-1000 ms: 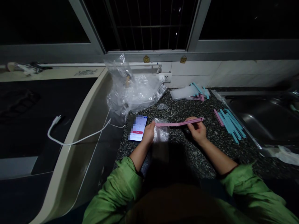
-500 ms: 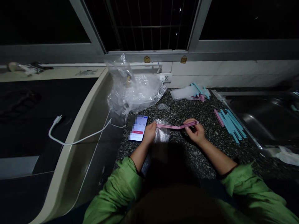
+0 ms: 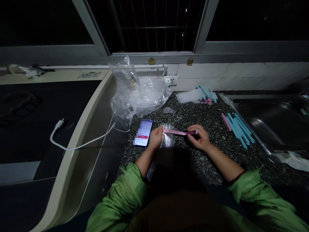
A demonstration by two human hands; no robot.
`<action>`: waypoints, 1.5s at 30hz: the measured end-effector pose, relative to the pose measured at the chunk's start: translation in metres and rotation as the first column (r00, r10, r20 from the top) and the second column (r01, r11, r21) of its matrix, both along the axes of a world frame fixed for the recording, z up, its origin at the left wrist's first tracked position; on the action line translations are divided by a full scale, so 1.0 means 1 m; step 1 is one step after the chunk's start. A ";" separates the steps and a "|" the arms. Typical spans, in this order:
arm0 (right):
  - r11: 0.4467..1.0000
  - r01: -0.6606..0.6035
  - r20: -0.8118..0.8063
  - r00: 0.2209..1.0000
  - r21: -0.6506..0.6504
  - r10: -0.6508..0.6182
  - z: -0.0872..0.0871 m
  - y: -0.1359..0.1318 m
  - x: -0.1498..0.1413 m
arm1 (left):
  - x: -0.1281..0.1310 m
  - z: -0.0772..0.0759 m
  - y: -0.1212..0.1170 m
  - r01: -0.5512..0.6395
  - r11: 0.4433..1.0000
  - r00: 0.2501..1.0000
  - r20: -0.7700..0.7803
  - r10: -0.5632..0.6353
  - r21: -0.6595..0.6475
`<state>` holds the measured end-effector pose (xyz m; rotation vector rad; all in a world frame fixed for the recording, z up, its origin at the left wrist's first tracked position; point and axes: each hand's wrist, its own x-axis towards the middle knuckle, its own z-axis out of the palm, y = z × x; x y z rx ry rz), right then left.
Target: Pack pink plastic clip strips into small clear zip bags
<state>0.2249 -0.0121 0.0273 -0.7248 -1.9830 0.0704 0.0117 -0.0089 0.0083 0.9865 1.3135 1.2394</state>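
Observation:
A long pink bag-sealing clip [image 3: 175, 132] is held across both hands, bent at its hinge, its two arms spread apart. My left hand [image 3: 155, 138] pinches the tip of the left arm. My right hand [image 3: 201, 138] has its fingers around the right arm, which looks dark and partly covered by them. Beneath the clip a clear plastic bag [image 3: 166, 143] lies on the counter, its lower part in shadow. Beside my left hand rests a phone [image 3: 142, 132] with its screen lit.
Several blue clips [image 3: 238, 129] and a pink one [image 3: 226, 122] lie by the sink [image 3: 277, 125] on the right. Packets with more strips [image 3: 193, 95] sit near the wall. A crumpled clear bag [image 3: 142, 93] stands at the back left, near a white cable [image 3: 82, 147].
My right hand has shifted slightly left, and the clip's right arm has turned, showing a darker, shorter side. My left hand has moved very little.

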 end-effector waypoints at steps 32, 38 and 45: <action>0.990 0.137 0.172 0.976 -0.022 -0.131 -0.011 0.006 -0.005 | -0.001 -0.003 0.000 0.013 1.000 0.993 0.114 -0.013 0.001; 0.977 0.215 0.130 0.969 -0.008 -0.212 -0.008 0.010 0.001 | 0.003 -0.001 -0.001 0.147 0.989 0.935 0.327 -0.134 -0.016; 0.931 0.361 0.062 0.932 -0.060 -0.357 -0.014 0.020 0.016 | 0.005 -0.003 -0.002 0.160 0.987 0.933 0.333 -0.139 -0.034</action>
